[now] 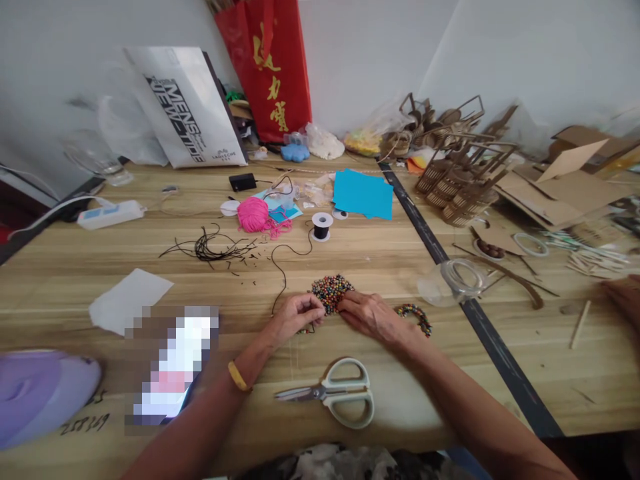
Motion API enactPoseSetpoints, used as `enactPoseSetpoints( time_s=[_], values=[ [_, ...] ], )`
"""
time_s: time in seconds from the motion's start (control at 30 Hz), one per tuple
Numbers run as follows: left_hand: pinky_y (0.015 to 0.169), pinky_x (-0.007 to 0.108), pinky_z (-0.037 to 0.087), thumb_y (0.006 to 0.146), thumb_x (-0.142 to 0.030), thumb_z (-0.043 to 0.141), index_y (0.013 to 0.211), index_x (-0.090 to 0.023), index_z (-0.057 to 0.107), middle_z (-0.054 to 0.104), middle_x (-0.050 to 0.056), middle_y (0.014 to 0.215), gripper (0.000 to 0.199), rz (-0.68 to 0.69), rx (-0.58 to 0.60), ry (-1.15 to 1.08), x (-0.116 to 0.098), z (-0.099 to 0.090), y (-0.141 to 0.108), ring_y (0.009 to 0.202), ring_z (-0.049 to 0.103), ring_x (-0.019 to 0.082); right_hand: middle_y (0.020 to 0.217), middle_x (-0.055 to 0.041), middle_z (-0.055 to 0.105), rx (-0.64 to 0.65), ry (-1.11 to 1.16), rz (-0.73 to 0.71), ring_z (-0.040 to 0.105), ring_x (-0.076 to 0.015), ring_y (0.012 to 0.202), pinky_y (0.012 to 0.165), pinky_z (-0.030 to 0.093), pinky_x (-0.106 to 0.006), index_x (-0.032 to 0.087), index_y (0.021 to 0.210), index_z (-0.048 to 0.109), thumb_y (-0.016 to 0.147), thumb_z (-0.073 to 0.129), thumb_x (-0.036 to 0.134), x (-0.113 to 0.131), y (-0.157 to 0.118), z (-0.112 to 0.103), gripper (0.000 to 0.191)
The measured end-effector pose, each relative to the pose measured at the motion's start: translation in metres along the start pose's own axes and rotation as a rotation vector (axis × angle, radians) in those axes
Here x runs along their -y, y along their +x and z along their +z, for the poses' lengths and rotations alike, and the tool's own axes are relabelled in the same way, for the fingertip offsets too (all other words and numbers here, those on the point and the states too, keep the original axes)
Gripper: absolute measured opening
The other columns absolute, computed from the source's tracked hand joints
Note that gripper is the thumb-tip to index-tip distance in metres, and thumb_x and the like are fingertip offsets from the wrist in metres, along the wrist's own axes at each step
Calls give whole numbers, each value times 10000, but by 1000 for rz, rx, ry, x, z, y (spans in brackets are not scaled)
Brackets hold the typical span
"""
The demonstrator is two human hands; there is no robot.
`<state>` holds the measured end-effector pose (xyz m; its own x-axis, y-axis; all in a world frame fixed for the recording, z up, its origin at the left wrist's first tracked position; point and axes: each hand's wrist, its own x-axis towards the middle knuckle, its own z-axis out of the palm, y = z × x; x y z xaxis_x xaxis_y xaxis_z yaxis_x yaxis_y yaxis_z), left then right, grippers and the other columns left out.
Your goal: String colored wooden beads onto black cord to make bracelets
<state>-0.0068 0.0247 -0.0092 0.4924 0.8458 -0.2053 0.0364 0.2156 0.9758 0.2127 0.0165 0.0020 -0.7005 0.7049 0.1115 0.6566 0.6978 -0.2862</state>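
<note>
A pile of small multicoloured beads (332,291) lies on the table between my hands. At the pile's left edge my left hand (299,313) is closed in a pinch on a thin black cord (285,272), which runs back to a black-wound spool (321,227). A few threaded beads (303,331) show beneath that hand. My right hand (367,313) reaches into the pile's right side, fingers bent together and tips down among the beads; whatever they hold is hidden. A finished-looking curved string of beads (416,316) rests just right of it.
Scissors (330,392) lie in front of me, a phone (173,367) to the left. Farther back are cut black cord pieces (210,247), pink yarn (253,215) and blue sheets (363,194). Clear tape rolls (463,277) and small woven baskets (463,187) are rightward; another person's hand (623,297) shows.
</note>
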Motion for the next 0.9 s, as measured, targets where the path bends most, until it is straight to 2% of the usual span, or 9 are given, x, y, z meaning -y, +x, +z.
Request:
enactPoseSetpoints(
  time_s=[0.27,0.43,0.6,0.77,0.9],
  values=[
    [606,225,461,704,-389,701,708,-116,593,641,22,636,293,13,-5,-50,-6,2,-3,584,568,97,815,-43,565,-56,13,-26,537,-121,703,596,366,-215,173,862,584,926,426,166,-2,0,0,171],
    [596,223,457,691,-410,709,707,-114,587,628,18,628,320,18,10,-57,-4,1,-2,576,563,96,832,-55,603,-208,306,-7,562,-134,743,653,422,-232,171,891,566,909,466,178,5,0,3,102],
    [557,209,434,691,-425,703,699,-117,593,602,5,600,328,17,17,-25,-6,1,-2,560,548,94,737,-28,598,-353,595,46,545,-113,645,586,428,-214,164,854,580,881,532,226,21,4,17,83],
    [579,214,437,657,-439,725,700,-113,610,612,10,608,348,-4,24,-14,-8,1,-3,572,549,97,719,-31,616,-379,721,135,537,-106,610,541,410,-204,151,831,617,864,563,276,27,7,25,140],
    [592,216,435,667,-446,715,707,-113,616,615,15,617,350,-4,24,13,-5,0,-2,576,547,96,739,-42,641,-362,783,145,556,-114,627,552,420,-208,149,836,630,868,557,298,27,7,28,169]
  ],
)
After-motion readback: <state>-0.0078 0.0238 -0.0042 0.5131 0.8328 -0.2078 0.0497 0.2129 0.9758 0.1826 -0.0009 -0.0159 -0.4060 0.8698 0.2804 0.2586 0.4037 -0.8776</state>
